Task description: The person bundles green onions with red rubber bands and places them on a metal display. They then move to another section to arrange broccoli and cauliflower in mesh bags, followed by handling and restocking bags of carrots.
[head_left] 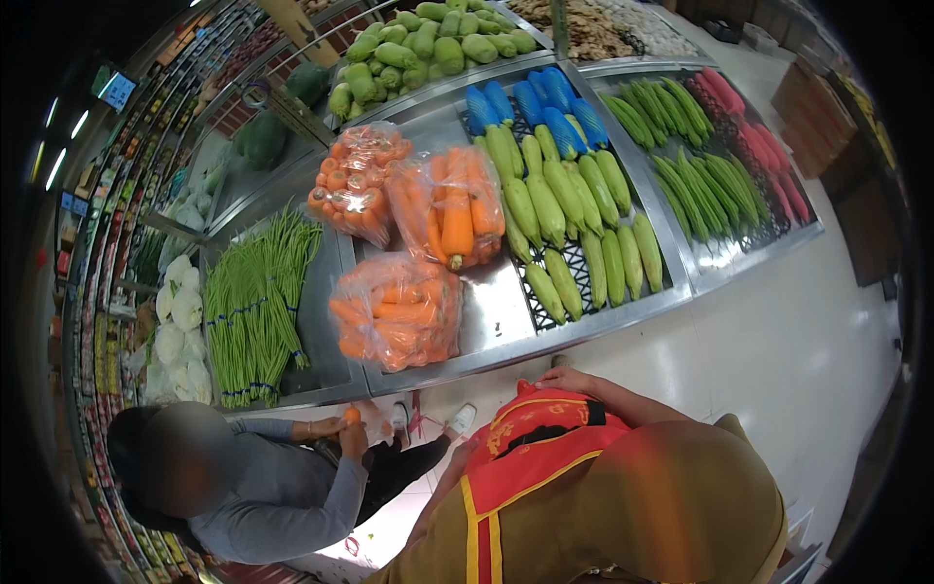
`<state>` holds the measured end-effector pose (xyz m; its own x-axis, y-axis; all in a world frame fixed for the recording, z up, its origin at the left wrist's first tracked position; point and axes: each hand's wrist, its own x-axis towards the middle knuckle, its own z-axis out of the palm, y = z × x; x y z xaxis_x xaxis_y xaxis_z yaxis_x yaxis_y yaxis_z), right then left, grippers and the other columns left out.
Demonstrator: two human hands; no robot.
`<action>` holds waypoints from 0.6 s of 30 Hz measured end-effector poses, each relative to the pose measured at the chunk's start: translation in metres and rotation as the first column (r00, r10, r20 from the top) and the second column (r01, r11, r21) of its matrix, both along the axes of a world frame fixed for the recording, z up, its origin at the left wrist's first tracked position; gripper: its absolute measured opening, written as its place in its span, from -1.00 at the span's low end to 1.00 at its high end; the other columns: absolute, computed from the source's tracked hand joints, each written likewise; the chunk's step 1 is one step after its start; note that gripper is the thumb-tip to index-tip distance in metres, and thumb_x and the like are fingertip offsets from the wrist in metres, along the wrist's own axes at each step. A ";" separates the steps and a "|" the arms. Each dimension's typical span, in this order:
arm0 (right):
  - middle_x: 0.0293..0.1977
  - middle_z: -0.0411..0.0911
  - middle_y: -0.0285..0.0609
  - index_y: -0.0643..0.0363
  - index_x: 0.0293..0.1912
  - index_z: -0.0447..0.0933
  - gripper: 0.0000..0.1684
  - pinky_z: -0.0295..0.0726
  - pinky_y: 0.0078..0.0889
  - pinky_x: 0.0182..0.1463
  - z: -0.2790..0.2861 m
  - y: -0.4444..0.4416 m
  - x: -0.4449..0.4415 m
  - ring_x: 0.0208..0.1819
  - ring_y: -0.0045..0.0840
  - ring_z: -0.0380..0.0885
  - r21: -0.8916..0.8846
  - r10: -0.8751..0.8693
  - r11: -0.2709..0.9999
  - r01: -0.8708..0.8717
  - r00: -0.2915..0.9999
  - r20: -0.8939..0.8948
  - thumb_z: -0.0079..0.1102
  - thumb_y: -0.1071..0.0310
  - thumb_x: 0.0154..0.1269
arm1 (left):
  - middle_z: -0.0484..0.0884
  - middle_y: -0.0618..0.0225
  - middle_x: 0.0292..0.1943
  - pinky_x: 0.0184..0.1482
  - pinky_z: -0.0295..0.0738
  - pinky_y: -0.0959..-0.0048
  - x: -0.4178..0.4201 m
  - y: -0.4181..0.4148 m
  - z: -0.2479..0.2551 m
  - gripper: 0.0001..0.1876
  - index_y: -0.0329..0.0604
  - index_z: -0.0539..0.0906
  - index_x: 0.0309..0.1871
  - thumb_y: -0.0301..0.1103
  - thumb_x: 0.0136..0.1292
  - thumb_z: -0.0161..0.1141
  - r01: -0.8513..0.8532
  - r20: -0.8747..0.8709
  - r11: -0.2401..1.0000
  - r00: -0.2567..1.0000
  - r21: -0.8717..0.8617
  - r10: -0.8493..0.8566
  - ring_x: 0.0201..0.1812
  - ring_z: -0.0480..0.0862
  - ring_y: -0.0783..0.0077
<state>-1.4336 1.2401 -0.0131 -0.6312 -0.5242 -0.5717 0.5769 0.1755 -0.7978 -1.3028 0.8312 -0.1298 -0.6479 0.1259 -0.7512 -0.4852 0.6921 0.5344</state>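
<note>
My right hand (pixel 568 380) rests at the front of my red apron (pixel 540 423), fingers against its raised edge. The grip is unclear. My left hand (pixel 464 454) is at the apron's other side, mostly hidden by the cloth. Beyond the apron stands a stainless steel display counter (pixel 503 296). On it are three clear plastic bags of carrots: one (pixel 398 314) near the front edge, one (pixel 452 208) behind it, and another (pixel 359 182) farther back. To their right, pale green squash (pixel 562 197) lie in rows on black mesh, the rear ones in blue foam netting (pixel 562 109).
At left, a person in a grey top (pixel 284 496) holds an orange carrot (pixel 352 415). Banded long green stalks (pixel 255 306) and bagged white vegetables (pixel 171 328) lie nearby. Long green vegetables (pixel 704 193) fill a right-hand tray; cardboard boxes (pixel 810 117) stand beyond.
</note>
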 end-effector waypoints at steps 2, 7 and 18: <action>-0.08 0.66 -0.21 0.26 0.06 0.62 -0.53 0.49 -0.51 0.10 0.009 0.006 -0.027 -0.06 -0.58 0.56 -0.029 0.025 0.999 -0.025 0.999 0.021 0.19 0.05 0.40 | 0.70 -0.10 -0.13 0.00 0.56 0.23 -0.004 0.013 0.003 -0.29 -0.36 0.64 -0.02 0.28 0.32 0.03 -0.034 -0.036 0.999 0.999 -0.022 0.034 -0.05 0.70 0.00; -0.01 0.62 -0.15 0.26 0.17 0.52 -0.39 0.48 -0.49 0.13 0.088 0.021 -0.068 0.00 -0.53 0.54 -0.227 0.031 0.973 0.028 0.968 0.250 0.24 -0.03 0.35 | 0.71 -0.08 -0.16 -0.02 0.57 0.23 -0.008 0.044 0.004 -0.31 -0.36 0.64 -0.03 0.26 0.34 0.03 -0.122 -0.127 0.990 0.985 -0.066 0.113 -0.07 0.70 0.00; -0.33 0.61 -0.20 0.27 -0.13 0.58 -0.42 0.53 -0.46 -0.11 0.055 0.027 -0.102 -0.24 -0.55 0.54 0.038 0.231 0.973 -0.229 0.967 -0.110 0.24 -0.14 0.31 | 0.71 -0.07 -0.20 -0.02 0.57 0.21 -0.017 0.079 0.020 -0.37 -0.33 0.64 -0.05 0.21 0.33 0.07 -0.298 -0.006 0.952 0.955 -0.066 0.298 -0.10 0.70 -0.07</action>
